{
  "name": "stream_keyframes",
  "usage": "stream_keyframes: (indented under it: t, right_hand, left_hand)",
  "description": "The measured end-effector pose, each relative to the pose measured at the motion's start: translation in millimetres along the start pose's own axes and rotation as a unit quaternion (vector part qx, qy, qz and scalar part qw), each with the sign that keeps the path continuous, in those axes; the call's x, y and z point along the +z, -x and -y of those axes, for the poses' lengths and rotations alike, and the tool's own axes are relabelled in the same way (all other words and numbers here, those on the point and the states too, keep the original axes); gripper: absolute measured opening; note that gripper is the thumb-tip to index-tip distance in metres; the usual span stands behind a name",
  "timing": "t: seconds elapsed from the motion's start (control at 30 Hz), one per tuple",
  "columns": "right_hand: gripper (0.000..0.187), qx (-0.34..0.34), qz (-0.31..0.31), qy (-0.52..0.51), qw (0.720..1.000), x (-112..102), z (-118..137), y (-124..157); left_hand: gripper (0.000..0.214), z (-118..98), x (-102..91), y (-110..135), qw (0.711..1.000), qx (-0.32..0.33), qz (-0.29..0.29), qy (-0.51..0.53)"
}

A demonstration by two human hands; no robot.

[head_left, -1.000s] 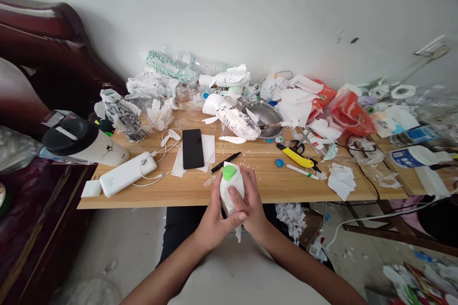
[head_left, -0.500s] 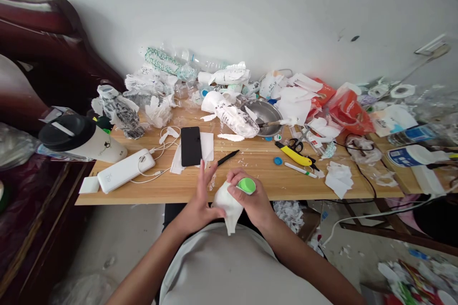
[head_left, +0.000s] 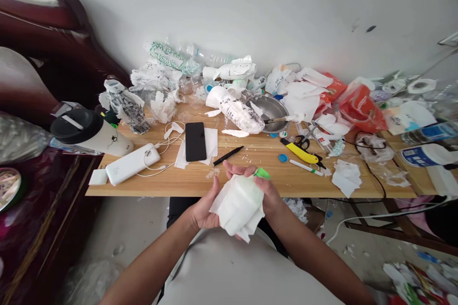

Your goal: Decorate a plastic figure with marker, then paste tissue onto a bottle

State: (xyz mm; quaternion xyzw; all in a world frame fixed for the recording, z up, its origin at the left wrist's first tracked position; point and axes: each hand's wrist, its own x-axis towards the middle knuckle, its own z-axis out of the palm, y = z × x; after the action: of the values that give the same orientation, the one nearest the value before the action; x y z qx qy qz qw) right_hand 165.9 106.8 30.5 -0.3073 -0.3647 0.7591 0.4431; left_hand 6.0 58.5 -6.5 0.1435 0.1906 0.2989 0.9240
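Our left hand (head_left: 204, 210) cups the left side, thumb raised; the white paper (head_left: 234, 219) hides most of its fingers, so we cannot tell how firmly they close. Between our hands, at the near edge of the table (head_left: 143, 187), the wrapped bottle (head_left: 246, 190) slants from loose paper at lower left to its green cap (head_left: 263, 173) at upper right. Our right hand (head_left: 272, 195), nearer the cap, grips it, fingers along the far side. Beyond, we see the phone (head_left: 195, 141), black pen (head_left: 228, 156) and yellow cutter (head_left: 301, 154), none between hands and bottle.
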Motion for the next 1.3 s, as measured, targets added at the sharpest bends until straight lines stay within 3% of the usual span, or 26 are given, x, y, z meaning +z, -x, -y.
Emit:
stream_keyframes:
  t: [0.07,0.13,0.23,0.3,0.37,0.43,0.57,0.67,0.77,0.9,1.07,1.3]
  right_hand:
    - [0.023,-0.014,-0.051,-0.038,0.998,-3,3,-5]
    - [0.024,-0.030,-0.122,-0.087,0.988,-5,7,-11]
    - [0.022,-0.052,-0.207,-0.145,0.966,-4,8,-19]
    - [0.020,-0.065,-0.244,-0.160,0.954,0,6,-21]
    - [0.018,-0.074,-0.280,-0.174,0.941,7,3,-20]
    - [0.019,-0.083,-0.308,-0.181,0.930,18,3,-16]
    - [0.022,-0.121,-0.342,-0.186,0.913,36,9,-10]
    - [0.024,-0.149,-0.336,-0.163,0.915,41,9,-7]
    - [0.033,-0.131,-0.319,-0.127,0.930,43,1,-3]
    - [0.037,-0.125,-0.293,-0.112,0.941,46,-9,0]
    - [0.031,-0.124,-0.281,-0.147,0.940,49,-6,2]
    - [0.038,-0.092,-0.271,-0.166,0.944,48,-7,5]
  left_hand:
    - [0.107,0,-6.0,5,0.999,0.015,0.022,0.036]
    - [0.110,4,-12.4,9,0.997,0.077,0.010,0.024]
    - [0.113,15,-14.3,8,0.984,0.152,-0.028,-0.083]
    - [0.113,21,-7.9,2,0.953,0.191,-0.072,-0.222]
    - [0.105,24,3.3,-7,0.899,0.225,-0.130,-0.352]
    - [0.094,21,15.7,-16,0.867,0.242,-0.161,-0.404]
    - [0.088,12,31.2,-23,0.896,0.252,-0.120,-0.347]
    - [0.079,10,35.9,-20,0.903,0.265,-0.114,-0.317]
    - [0.073,13,43.7,-20,0.907,0.289,-0.155,-0.263]
    - [0.078,16,57.9,-29,0.913,0.340,-0.198,-0.111]
    - [0.087,17,61.2,-37,0.902,0.402,-0.156,-0.036]
    - [0.074,19,49.3,-35,0.856,0.483,-0.178,-0.043]
